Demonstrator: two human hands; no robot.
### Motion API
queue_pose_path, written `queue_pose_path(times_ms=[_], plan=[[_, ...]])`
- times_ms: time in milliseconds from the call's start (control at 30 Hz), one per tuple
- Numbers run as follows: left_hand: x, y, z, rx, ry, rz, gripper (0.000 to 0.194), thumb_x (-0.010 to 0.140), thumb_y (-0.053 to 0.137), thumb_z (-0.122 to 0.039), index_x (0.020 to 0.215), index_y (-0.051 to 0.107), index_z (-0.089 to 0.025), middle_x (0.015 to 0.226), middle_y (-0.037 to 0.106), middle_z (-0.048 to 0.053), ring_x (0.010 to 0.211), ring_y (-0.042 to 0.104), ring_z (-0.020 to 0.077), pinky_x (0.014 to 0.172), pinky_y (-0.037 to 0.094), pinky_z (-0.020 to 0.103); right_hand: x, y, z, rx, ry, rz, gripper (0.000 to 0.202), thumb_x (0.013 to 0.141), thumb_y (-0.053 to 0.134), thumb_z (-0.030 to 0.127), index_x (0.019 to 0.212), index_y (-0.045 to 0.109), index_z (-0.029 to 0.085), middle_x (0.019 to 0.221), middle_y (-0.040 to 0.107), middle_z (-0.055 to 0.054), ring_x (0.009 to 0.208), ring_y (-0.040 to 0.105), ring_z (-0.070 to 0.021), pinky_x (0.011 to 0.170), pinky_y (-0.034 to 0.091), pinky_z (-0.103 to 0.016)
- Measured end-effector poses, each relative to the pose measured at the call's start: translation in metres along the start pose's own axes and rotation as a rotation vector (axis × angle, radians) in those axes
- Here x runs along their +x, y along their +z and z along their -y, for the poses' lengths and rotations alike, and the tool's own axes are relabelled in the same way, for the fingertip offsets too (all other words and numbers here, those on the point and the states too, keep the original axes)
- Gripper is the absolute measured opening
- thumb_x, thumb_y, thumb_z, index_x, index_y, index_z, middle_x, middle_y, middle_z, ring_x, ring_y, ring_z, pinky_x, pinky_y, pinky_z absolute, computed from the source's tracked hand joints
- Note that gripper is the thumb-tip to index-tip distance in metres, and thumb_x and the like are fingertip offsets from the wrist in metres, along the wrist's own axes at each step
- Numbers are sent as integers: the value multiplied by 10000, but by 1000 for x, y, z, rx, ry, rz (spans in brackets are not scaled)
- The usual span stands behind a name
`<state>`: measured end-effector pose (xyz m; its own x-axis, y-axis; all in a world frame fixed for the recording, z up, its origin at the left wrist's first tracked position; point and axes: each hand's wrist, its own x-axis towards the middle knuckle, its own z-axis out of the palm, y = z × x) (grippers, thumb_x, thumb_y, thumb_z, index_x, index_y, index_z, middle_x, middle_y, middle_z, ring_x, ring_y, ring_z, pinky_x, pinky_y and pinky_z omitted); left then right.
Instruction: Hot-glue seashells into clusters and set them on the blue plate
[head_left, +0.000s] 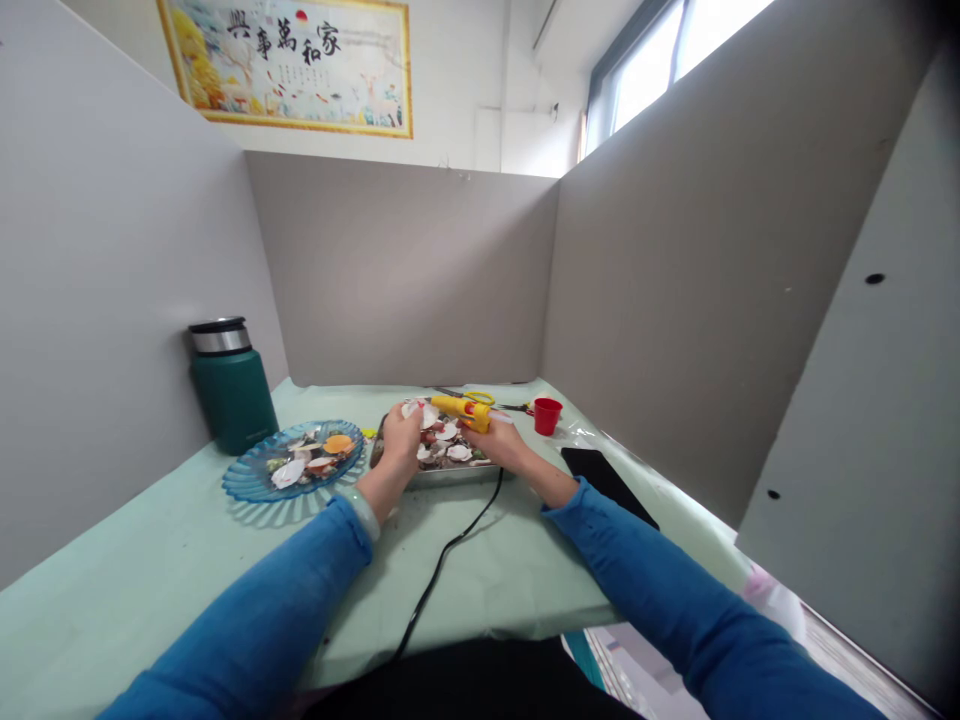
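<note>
Grey panels enclose the table (517, 570) on three sides: a left panel (112, 260), a back panel (405, 270) and a right panel (675, 290). Pale green sheeting covers the tabletop. Beyond, a yellow-framed picture (300, 85) with dark characters hangs on a white wall (461, 70); daylight brightens the window (637, 80) at upper right.

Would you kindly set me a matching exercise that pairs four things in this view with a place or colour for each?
Things:
1. hot glue gun
2. insulated bottle
3. fluted plate
4. small cup

Places and colours:
A. blue, with shells on it
B. plain red
C. held in the right hand
D. standing beside the left partition

Right pairs: 1-C, 2-D, 3-A, 4-B.
</note>
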<state>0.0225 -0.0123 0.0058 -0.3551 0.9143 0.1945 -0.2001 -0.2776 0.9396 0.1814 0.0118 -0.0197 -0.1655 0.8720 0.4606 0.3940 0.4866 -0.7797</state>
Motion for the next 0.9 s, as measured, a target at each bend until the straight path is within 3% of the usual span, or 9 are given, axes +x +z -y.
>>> queue_pose_path(times_ms=[900], plan=[[2, 0, -1, 33, -23, -72, 183, 932, 435, -158, 1085, 532, -177, 916, 636, 41, 544, 628, 105, 410, 388, 181, -1, 1, 1, 11, 9, -14, 202, 727, 660, 307, 864, 714, 169, 763, 690, -38, 665, 614, -174, 588, 468, -255]])
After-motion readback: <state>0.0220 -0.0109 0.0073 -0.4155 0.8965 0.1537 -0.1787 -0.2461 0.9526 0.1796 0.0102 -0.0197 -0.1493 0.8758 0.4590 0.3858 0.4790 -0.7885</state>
